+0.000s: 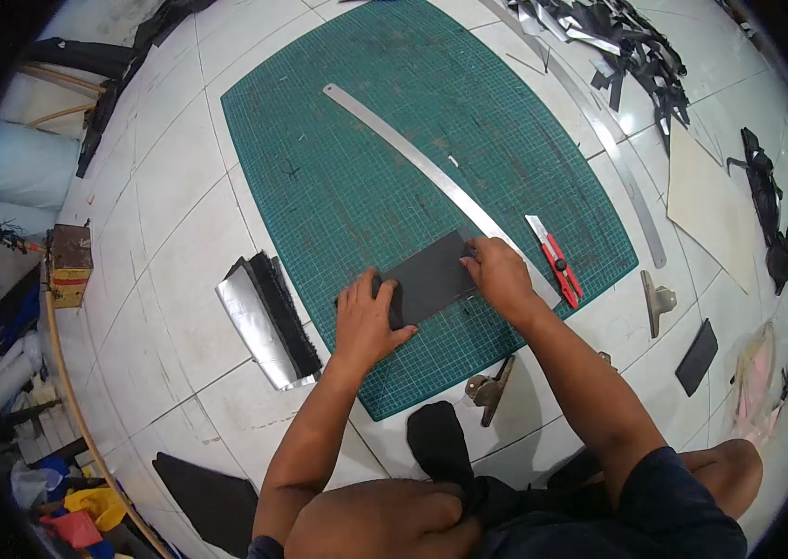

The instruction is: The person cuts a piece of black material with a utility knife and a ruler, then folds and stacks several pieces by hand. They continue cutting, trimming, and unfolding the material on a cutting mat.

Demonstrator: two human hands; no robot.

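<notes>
A dark grey rectangular sheet [431,279] lies on the green cutting mat [338,177]. At its left end rests my left hand [368,319], fingers spread with the thumb apart. My right hand [501,275] pinches the sheet's upper right corner between thumb and fingers. A long metal ruler [422,163] runs diagonally across the mat and passes beside my right hand. Right of that hand lies a red cutter [560,265] with its blade out.
Left of the mat sits a stack of silver and black strips [264,326]. Metal clamps [489,389] lie near the mat's front edge. Another long ruler [613,149], a cream sheet [706,210] and a pile of black scraps [622,47] are on the tiled floor at right.
</notes>
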